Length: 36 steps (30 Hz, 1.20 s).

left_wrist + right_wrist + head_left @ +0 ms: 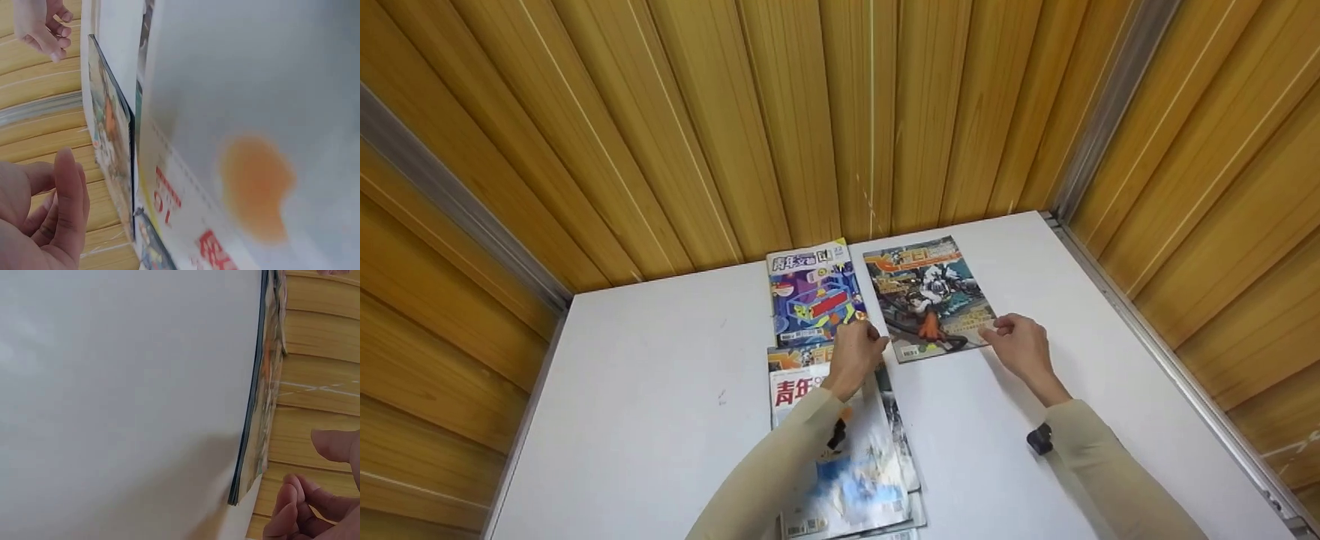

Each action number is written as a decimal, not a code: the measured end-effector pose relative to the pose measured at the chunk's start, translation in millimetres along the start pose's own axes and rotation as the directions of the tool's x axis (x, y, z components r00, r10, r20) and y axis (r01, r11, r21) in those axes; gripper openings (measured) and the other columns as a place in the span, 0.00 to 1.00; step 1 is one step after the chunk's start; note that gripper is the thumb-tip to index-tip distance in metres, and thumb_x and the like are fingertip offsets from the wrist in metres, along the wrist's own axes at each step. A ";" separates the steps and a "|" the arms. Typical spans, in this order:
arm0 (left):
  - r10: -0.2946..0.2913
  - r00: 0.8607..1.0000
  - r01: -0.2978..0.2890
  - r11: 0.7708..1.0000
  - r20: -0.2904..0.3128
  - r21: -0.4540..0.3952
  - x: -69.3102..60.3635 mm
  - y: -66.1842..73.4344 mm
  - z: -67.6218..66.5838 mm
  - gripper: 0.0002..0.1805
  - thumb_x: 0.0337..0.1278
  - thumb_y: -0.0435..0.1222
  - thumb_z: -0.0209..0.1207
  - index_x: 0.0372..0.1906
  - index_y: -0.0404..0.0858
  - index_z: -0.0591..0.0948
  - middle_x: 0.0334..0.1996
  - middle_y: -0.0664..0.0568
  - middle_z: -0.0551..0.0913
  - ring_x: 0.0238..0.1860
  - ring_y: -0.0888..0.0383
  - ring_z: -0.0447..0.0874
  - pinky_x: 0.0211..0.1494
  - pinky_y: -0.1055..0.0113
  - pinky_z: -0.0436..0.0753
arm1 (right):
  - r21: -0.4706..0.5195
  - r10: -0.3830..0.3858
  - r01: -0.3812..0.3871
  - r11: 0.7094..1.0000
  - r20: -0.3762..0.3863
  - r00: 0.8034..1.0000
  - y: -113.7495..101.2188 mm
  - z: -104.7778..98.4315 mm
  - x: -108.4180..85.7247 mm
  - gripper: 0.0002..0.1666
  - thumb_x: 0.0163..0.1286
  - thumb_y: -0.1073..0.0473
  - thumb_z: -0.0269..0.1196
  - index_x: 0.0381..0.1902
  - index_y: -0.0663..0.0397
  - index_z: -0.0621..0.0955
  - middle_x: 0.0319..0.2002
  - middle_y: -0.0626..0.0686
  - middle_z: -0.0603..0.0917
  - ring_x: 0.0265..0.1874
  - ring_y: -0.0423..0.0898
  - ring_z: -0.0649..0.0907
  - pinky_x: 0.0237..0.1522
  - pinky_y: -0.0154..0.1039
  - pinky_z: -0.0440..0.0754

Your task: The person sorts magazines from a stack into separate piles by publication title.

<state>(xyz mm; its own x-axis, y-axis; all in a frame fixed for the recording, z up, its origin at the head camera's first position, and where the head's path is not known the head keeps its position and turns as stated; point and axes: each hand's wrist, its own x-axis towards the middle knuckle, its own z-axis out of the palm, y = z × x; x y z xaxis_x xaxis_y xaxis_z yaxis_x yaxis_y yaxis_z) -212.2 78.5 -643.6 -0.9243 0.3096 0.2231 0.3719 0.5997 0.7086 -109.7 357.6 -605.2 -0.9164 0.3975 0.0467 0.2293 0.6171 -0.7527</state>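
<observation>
A magazine with a colourful illustrated cover [934, 289] lies flat at the back of the white table. My left hand [855, 358] is by its near left corner, above the stack of magazines [847, 480]. By the near right corner is my right hand [1021, 346]. In the left wrist view, the left hand [48, 216] has its fingers loosely bent, apart from the illustrated magazine [109, 118]. Thumb and fingers of the right hand [320, 506] stand apart in the right wrist view, with a gap to the magazine's edge [256, 410]. Neither hand holds anything.
A purple-and-blue magazine [814, 296] lies left of the illustrated one, at the stack's far end. The white table [660, 405] meets wood-patterned walls [802, 127] at the back and sides. A metal rail [1155, 330] runs along the right edge.
</observation>
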 end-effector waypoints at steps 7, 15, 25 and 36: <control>0.030 0.999 -0.030 1.000 0.020 0.009 -46.8 54.1 -69.9 0.07 0.69 0.31 0.68 0.33 0.34 0.89 0.25 0.46 0.90 0.19 0.65 0.78 0.26 0.72 0.77 | 0.038 -0.058 0.061 0.997 -0.069 0.996 -27.5 4.9 -40.9 0.19 0.74 0.56 0.72 0.51 0.69 0.87 0.41 0.64 0.89 0.38 0.52 0.85 0.38 0.35 0.77; -0.007 1.000 0.007 0.997 0.001 -0.071 -86.7 59.5 -105.2 0.05 0.68 0.33 0.70 0.37 0.35 0.90 0.26 0.47 0.90 0.20 0.68 0.79 0.25 0.76 0.79 | 0.058 -0.129 0.139 0.989 -0.140 0.982 -51.7 17.2 -91.4 0.18 0.70 0.61 0.76 0.52 0.68 0.87 0.36 0.60 0.89 0.35 0.47 0.84 0.36 0.29 0.77; -0.121 0.993 0.121 0.975 0.014 -0.185 -146.9 43.3 -141.2 0.04 0.66 0.31 0.71 0.38 0.32 0.89 0.27 0.47 0.90 0.21 0.60 0.86 0.24 0.74 0.83 | 0.042 -0.122 0.123 0.992 -0.015 0.992 -68.4 42.4 -146.4 0.18 0.67 0.58 0.79 0.49 0.63 0.88 0.33 0.50 0.87 0.31 0.39 0.81 0.37 0.31 0.78; -0.296 0.955 0.294 0.954 -0.029 -0.064 -187.6 24.2 -155.8 0.03 0.62 0.30 0.72 0.37 0.34 0.89 0.26 0.52 0.88 0.23 0.63 0.82 0.27 0.76 0.79 | 0.053 -0.048 0.039 0.998 0.182 0.982 -74.4 71.8 -178.6 0.20 0.64 0.54 0.81 0.46 0.60 0.88 0.30 0.47 0.83 0.27 0.38 0.75 0.32 0.31 0.72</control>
<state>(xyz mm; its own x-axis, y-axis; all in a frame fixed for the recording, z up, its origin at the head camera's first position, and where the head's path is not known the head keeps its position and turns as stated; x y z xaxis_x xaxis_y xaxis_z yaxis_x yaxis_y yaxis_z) -43.1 -80.0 -563.9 -0.9951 0.0963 0.0229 0.0777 0.6158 0.7841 13.4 191.9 -604.7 -0.9708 0.2371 -0.0371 0.1754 0.5956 -0.7839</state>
